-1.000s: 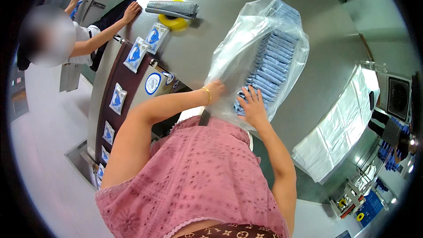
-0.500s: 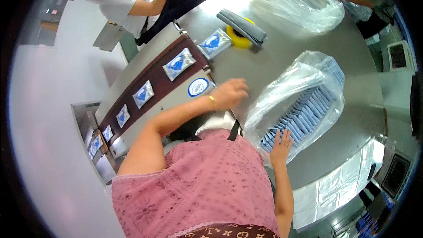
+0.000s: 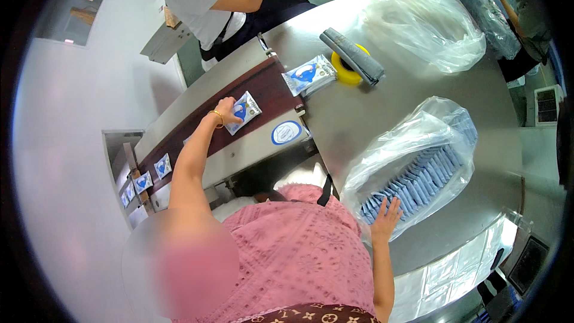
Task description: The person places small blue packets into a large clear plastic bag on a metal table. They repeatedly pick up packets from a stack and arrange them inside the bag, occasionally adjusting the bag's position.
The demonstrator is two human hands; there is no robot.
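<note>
Over the brown conveyor belt, my left hand [image 3: 225, 112] grips the near edge of a small white-and-blue sealed packet [image 3: 246, 111] with thumb and fingers. My right hand [image 3: 385, 222] lies with fingers spread against the near end of a row of blue packets [image 3: 412, 182], which stand on edge inside a clear plastic bag [image 3: 373, 158]. The bag rests on the metal table. Where the belt meets the table, more white-and-blue packets [image 3: 309, 76] lie together, seemingly overlapping.
Further packets [image 3: 162, 166] ride lower on the belt [image 3: 197, 122]. Beyond the belt's end are a yellow tape roll [image 3: 347, 70] and a grey folded bundle [image 3: 353, 55]. Clear plastic bags [image 3: 421, 24] are heaped at the table's far side. Two other people work nearby, far left and far right.
My left hand has swung left from above the table edge to a packet on the belt. Packets on the belt have advanced toward the table. My right hand stays at the bagged row.
</note>
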